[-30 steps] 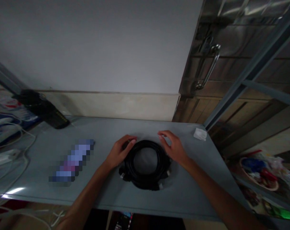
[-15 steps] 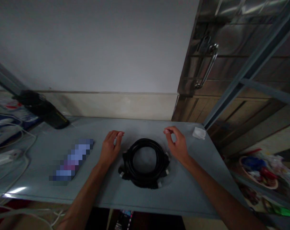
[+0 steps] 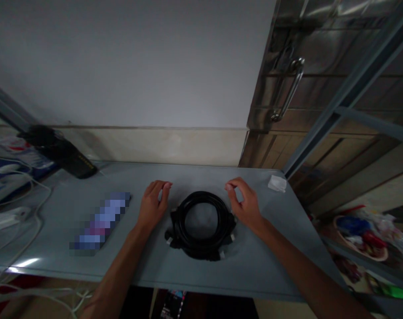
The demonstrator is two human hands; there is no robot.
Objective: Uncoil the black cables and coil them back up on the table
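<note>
A coil of black cable (image 3: 201,225) lies flat on the grey table (image 3: 55,230), with small white ties along its near side. My left hand (image 3: 153,204) rests palm down just left of the coil, fingers stretched out and together, holding nothing. My right hand (image 3: 244,201) hovers at the coil's right edge with its fingers loosely curled and apart, thumb close to the forefinger, and nothing in them.
A dark cylinder (image 3: 60,153) lies tilted at the back left. A blurred flat object (image 3: 99,219) sits left of my hands. White cables and chargers (image 3: 8,212) trail at the far left. A small white piece (image 3: 277,183) lies at the back right corner. A metal door (image 3: 304,88) stands right.
Both hands came off the coil a second ago and moved outward. Since half a second ago my right hand has drifted slightly back toward the coil's edge; the left has stayed put.
</note>
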